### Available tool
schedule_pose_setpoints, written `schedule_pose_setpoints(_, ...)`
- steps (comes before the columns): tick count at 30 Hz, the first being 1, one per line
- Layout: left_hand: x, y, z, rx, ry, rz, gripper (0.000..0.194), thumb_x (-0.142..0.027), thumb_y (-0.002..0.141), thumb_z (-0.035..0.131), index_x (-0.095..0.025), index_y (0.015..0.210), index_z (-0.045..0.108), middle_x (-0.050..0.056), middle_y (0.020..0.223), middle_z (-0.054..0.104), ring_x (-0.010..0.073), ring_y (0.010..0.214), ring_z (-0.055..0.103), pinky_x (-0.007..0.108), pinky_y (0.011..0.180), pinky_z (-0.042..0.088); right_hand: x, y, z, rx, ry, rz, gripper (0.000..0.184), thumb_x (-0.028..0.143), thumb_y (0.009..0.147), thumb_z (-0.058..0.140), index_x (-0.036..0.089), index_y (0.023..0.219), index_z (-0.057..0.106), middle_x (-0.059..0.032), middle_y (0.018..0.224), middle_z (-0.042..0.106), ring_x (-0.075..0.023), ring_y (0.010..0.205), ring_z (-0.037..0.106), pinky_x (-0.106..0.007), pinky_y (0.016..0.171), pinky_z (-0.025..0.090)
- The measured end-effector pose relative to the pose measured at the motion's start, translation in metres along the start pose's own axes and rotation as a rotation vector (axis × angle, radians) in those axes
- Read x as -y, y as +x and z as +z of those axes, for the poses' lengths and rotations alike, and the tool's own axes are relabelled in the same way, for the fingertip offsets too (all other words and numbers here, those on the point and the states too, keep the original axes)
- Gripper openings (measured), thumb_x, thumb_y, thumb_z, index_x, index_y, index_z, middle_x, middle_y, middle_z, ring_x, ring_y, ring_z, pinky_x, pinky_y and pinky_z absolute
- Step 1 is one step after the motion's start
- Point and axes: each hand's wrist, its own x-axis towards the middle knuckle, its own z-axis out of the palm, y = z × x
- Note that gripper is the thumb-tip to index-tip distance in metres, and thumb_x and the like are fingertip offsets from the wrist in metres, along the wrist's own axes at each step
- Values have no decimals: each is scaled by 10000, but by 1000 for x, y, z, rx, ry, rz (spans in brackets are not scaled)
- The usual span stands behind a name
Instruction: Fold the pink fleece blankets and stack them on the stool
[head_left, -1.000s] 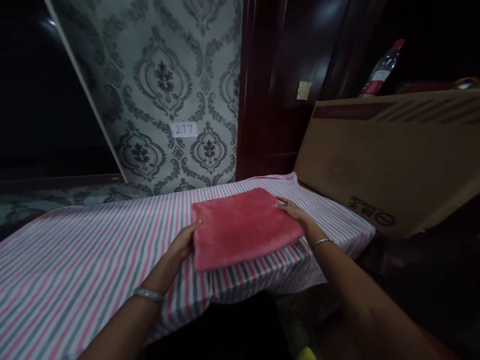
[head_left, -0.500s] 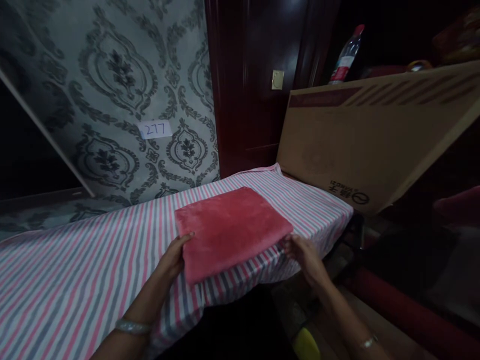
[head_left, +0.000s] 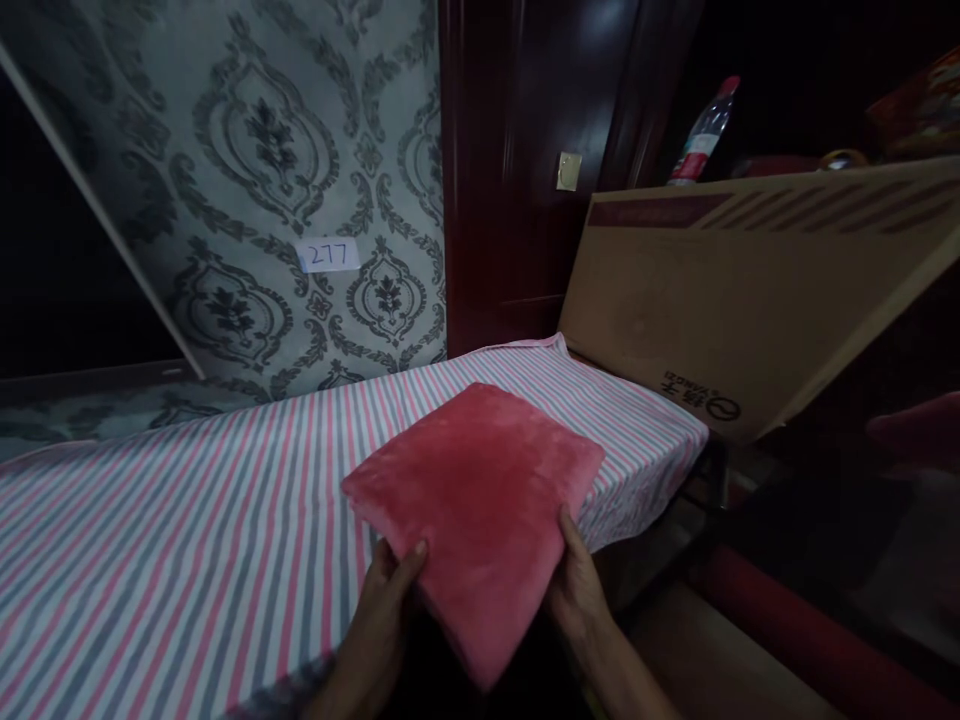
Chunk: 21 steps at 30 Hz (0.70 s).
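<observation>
A folded pink plush cloth [head_left: 480, 490] lies partly over the striped sheet, one corner jutting past the front edge toward me. My left hand [head_left: 390, 600] grips its near left side, thumb on top and the other fingers hidden underneath. On the near right side my right hand [head_left: 576, 580] holds it the same way, thumb against the upper face. Beneath the far part of the cloth spreads the pink, grey and white striped sheet [head_left: 202, 520].
A large cardboard box [head_left: 720, 290] stands at the right, with a plastic bottle [head_left: 705, 135] behind its top edge. Patterned wallpaper bears a paper marked 277 [head_left: 328, 254]. A dark screen [head_left: 67, 260] is at the left; a dark red door [head_left: 517, 150] stands behind.
The cloth has turned so a corner points at me, and it has come nearer. My right hand has moved from its right corner to grip the near right side; my left hand has shifted nearer.
</observation>
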Motion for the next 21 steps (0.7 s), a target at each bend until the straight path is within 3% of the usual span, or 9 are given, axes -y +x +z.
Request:
schedule_pose_setpoints(2,7,-1,-23,118,78,-103,598,-506,728,809,-331,1256,589,91,1057,751,270,853,740,347,664,591,-2,0,-5,-16,-31,37,521,631,706,746,246,1055,715,-73,1160,747,-344,1243,614,-536,1066,511)
schedule_pose_setpoints(4,3,-3,-40,279,218,-194,416,-600,788,712,-257,1023,688,92,746,731,245,605,692,324,527,516,-4,0,-9,-43,-41,62,506,563,688,775,218,1054,715,-92,1137,752,-353,1202,639,-544,1056,518)
schedule_pose_setpoints(6,-15,-6,-47,416,366,-203,443,-647,825,639,-208,781,684,84,551,643,213,489,618,296,482,442,-4,1,-10,-83,-47,71,489,524,675,786,206,1040,720,-95,1109,760,-353,1177,653,-536,1048,524)
schedule_pose_setpoints(8,-45,-7,-42,466,487,-96,452,-633,813,665,-199,684,655,74,526,615,190,496,592,282,506,423,-4,0,-8,-129,-50,69,477,512,668,793,203,1025,727,-88,1083,768,-342,1157,666,-514,1050,525)
schedule_pose_setpoints(11,-101,7,-20,355,638,155,408,-603,795,692,-208,700,656,36,559,604,168,523,555,285,570,448,-4,-3,-2,-195,-15,92,500,500,630,826,180,1004,740,-89,1038,777,-338,1122,682,-491,1047,522)
schedule_pose_setpoints(15,-148,71,9,145,771,410,411,-608,681,723,-207,710,636,9,674,618,174,652,571,274,621,455,-3,-7,4,-231,53,107,563,484,568,883,131,989,759,-112,999,782,-350,1063,700,-479,1043,508)
schedule_pose_setpoints(18,-153,130,17,57,849,419,473,-592,564,772,-203,804,651,29,782,675,225,780,639,300,677,501,-4,-7,5,-189,92,111,555,477,581,890,128,995,770,-110,1000,782,-331,1054,704,-448,1063,484)
schedule_pose_setpoints(21,-145,171,16,75,871,248,529,-547,553,813,-189,914,667,59,859,719,261,862,687,325,725,543,-4,-6,7,-118,129,113,573,493,605,877,124,1030,767,-116,1011,779,-324,1076,696,-438,1081,460)
